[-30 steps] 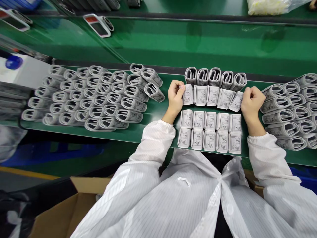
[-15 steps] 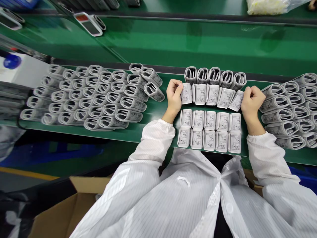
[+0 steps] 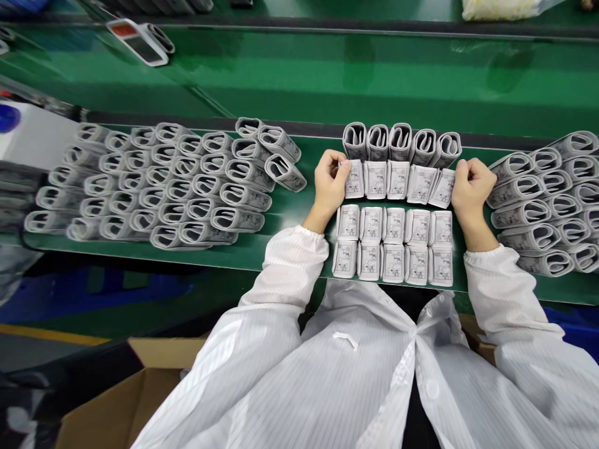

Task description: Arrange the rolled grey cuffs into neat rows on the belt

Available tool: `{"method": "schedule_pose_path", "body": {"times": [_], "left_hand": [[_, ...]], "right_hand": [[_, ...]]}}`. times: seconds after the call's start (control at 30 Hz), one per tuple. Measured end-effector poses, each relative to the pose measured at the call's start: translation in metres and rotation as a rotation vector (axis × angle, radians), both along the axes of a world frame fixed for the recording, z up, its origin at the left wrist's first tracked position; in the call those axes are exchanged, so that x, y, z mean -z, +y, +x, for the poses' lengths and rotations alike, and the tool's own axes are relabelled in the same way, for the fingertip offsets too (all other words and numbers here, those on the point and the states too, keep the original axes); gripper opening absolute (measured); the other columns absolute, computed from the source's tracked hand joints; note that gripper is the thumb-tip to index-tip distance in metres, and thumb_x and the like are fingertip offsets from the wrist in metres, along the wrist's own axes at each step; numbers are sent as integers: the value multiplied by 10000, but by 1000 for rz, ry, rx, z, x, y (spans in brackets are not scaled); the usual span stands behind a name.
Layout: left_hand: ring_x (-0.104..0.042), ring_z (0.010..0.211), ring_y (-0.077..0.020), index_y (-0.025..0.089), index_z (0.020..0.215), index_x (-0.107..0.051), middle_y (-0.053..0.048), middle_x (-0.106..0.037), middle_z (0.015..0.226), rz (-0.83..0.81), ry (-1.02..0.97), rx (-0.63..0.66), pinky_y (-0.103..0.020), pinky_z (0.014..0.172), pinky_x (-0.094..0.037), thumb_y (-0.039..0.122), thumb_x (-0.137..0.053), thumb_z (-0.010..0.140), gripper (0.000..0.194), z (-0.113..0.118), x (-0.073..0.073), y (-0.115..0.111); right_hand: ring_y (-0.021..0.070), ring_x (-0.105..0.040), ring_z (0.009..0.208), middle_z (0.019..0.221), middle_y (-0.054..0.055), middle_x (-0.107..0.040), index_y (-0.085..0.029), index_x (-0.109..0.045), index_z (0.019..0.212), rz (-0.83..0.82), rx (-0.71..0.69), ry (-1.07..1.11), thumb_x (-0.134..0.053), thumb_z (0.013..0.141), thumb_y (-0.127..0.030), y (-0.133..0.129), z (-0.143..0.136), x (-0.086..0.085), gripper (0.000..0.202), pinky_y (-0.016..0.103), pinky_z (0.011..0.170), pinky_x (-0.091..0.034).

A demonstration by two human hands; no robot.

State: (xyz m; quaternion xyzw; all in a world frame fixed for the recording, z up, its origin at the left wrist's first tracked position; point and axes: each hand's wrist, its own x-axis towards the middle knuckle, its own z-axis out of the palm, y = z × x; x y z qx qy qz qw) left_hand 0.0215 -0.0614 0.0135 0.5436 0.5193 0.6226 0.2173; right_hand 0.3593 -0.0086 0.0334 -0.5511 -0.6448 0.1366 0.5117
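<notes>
My left hand (image 3: 331, 181) is closed, its thumb and curled fingers against the left end of a row of folded grey cuffs (image 3: 375, 179) printed with small line drawings. At the opposite end, my right hand (image 3: 472, 184) is closed against the rightmost cuff (image 3: 442, 188). The row lies between both hands, printed faces up. Just behind it, several rolled cuffs (image 3: 400, 142) stand with their looped ends showing. Nearer my body, two more rows of folded cuffs (image 3: 394, 242) lie side by side on the green bench (image 3: 299, 218). My curled fingertips are partly hidden.
Many rolled cuffs (image 3: 180, 187) cover the bench to the left, and another group (image 3: 538, 206) stands at the right. A white device with a display (image 3: 140, 43) hangs at the upper shelf edge. An open cardboard box (image 3: 116, 399) is below, left.
The cuffs in the row between my hands have been squeezed closer together, and the rightmost one leans less. My right hand has come slightly inward. The whole view has shifted a little.
</notes>
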Motion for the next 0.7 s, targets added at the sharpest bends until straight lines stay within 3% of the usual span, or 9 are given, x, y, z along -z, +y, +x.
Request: {"method": "schedule_pose_path", "body": {"times": [0.33,0.7], "left_hand": [[-587,811,-168,263,931,-649,-4,-602,902,23,-11,17,-343,818,-533,769,-735,999,517,-4,4,0],[-614,873,-217,264,888,-637,-29,-618,920,-1,-38,8,-397,875,-546,807,-617,1027,561,-7,6,0]], "right_hand": [[165,-318,631,633,-26,-311,-272,-302,652,-13,-14,-10,-518,1101,-829,-2,0,1,747,372,650,-299],[173,-341,639,634,-22,-324,-276,-315,656,-43,-13,-18,-550,1113,-781,-3,0,0,721,365,653,-341]]}}
